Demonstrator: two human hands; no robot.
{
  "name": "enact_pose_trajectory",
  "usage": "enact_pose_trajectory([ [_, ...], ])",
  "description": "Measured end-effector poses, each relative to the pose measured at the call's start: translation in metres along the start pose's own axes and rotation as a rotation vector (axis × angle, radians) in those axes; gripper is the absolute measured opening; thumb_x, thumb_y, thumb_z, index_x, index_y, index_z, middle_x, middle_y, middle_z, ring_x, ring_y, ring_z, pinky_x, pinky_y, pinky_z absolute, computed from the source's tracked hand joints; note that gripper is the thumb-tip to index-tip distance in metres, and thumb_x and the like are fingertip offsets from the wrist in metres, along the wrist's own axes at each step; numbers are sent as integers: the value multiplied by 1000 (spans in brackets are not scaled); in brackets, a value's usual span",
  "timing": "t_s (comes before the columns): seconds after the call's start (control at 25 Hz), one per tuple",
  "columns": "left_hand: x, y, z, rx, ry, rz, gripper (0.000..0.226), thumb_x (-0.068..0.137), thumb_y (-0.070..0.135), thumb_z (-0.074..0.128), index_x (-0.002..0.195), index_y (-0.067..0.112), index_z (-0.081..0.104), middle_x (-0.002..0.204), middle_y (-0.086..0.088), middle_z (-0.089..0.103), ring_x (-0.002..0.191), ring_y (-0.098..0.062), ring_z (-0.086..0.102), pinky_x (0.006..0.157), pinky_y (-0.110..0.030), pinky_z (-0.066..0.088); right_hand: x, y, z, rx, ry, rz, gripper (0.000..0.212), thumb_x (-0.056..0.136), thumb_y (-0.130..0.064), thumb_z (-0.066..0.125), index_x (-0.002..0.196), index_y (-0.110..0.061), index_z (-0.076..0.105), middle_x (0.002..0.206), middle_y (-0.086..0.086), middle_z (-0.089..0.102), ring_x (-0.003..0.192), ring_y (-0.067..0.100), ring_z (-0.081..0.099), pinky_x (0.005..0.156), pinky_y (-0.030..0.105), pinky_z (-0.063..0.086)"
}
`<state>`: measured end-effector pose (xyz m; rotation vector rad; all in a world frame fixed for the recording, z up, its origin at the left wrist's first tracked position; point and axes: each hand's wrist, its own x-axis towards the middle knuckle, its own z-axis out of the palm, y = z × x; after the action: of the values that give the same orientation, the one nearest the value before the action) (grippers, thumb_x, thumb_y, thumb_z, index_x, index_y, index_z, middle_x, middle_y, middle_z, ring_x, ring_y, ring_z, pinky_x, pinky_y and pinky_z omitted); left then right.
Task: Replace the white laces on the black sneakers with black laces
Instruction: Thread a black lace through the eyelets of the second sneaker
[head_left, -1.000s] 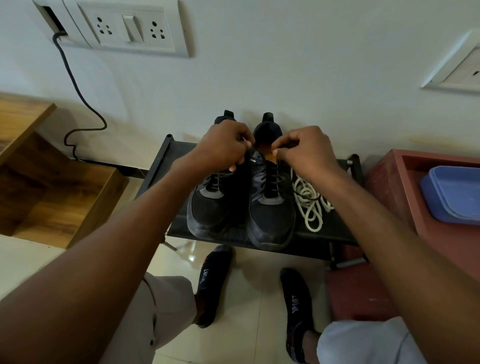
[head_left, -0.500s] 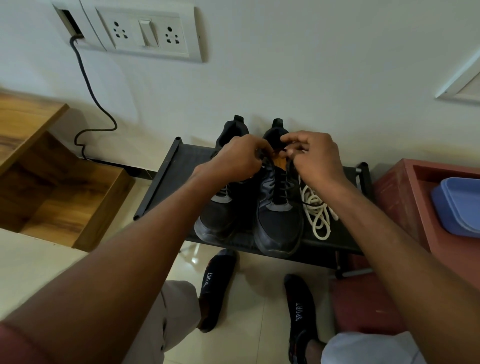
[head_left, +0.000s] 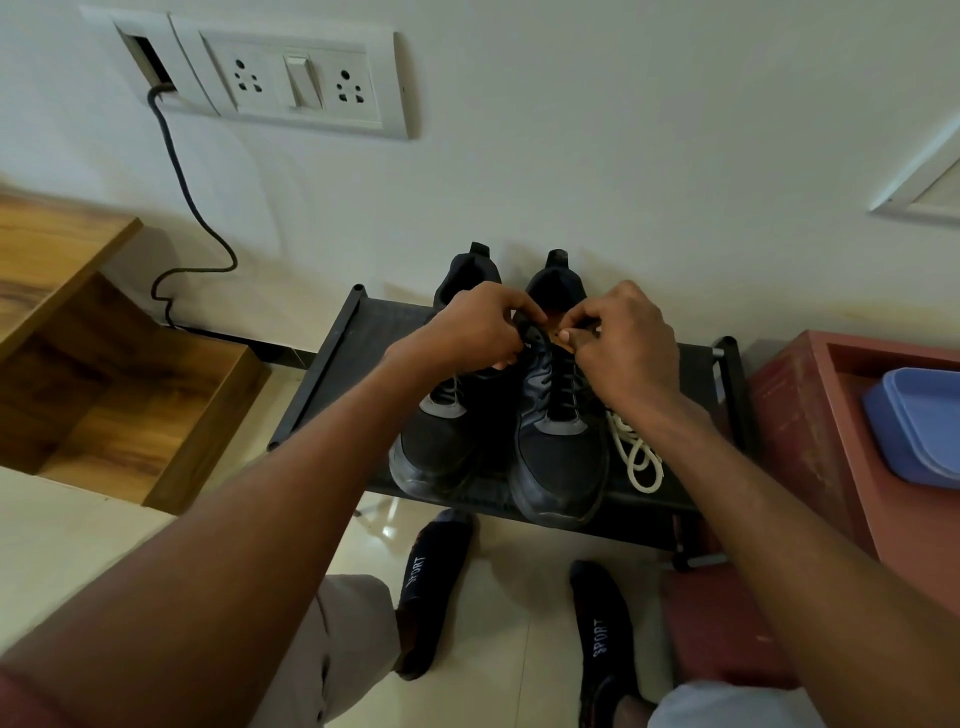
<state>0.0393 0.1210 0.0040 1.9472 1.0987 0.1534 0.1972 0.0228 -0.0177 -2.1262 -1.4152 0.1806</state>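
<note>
The low black shoe rack (head_left: 332, 374) against the wall carries the pair of black sneakers, toes toward the person. The left sneaker (head_left: 441, 436) sits just beside the right sneaker (head_left: 561, 457), and both show dark lacing down the front. The white laces (head_left: 636, 452) lie in a loose heap on the rack, touching the outer side of the right sneaker and partly under the right forearm.

Over the last second both hands have stayed at the top of the right sneaker's tongue, while the view has shifted a little. The left hand (head_left: 472, 330) has its fingers curled in a narrow grip at the top eyelets, and the right hand (head_left: 626, 338) pinches something small by the orange tongue lining. That reads as the final threading or tightening of the black laces (head_left: 558, 387) on this shoe, so the task looks close to done.

The lace ends are hidden inside the fingers, so whether a knot is being tied cannot be told. The left sneaker's upper eyelets are covered by the left hand. A blue container (head_left: 919, 426) at the right edge is cut off
</note>
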Motion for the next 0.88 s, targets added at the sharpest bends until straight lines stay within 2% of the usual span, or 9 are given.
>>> enact_pose_trajectory([
  [0.28,3,0,0,2,-21,-12,47,90,-6,54,121,25,71,88,-19,75,82,-36,76,78,-50,64,4,6,18,236,-58,132,6,92,-30,78,94,-33,82,110,2,67,96,17,67,83,37,59],
  [0.32,3,0,1,0,-20,-12,46,91,-6,53,120,24,71,88,-19,75,83,-36,76,78,-50,64,6,8,21,273,-88,145,7,93,-28,77,95,-33,82,113,3,69,98,17,69,85,35,59],
  [0.44,3,1,2,-1,-18,-17,44,92,-6,52,119,23,71,90,-19,75,86,-38,75,78,-50,64,10,10,26,324,-166,171,15,97,-19,72,95,-31,81,119,5,68,100,16,70,79,21,53],
  [0.48,3,1,2,-2,-19,-20,44,92,-7,52,119,23,71,90,-19,74,86,-37,75,77,-50,64,11,11,27,318,-174,163,19,97,-17,71,93,-34,80,119,5,68,98,17,70,78,20,53],
  [0.64,4,1,2,7,-24,-13,46,92,-7,50,121,22,71,90,-18,75,85,-36,75,78,-50,64,9,11,31,220,-92,136,21,95,-21,72,92,-40,78,106,8,67,87,20,68,68,25,52],
  [0.88,6,2,3,20,-30,-10,47,92,-6,50,123,23,70,89,-18,75,85,-38,75,76,-51,64,5,7,31,187,-35,141,14,96,-28,74,103,-39,79,114,4,66,89,17,68,74,31,61],
])
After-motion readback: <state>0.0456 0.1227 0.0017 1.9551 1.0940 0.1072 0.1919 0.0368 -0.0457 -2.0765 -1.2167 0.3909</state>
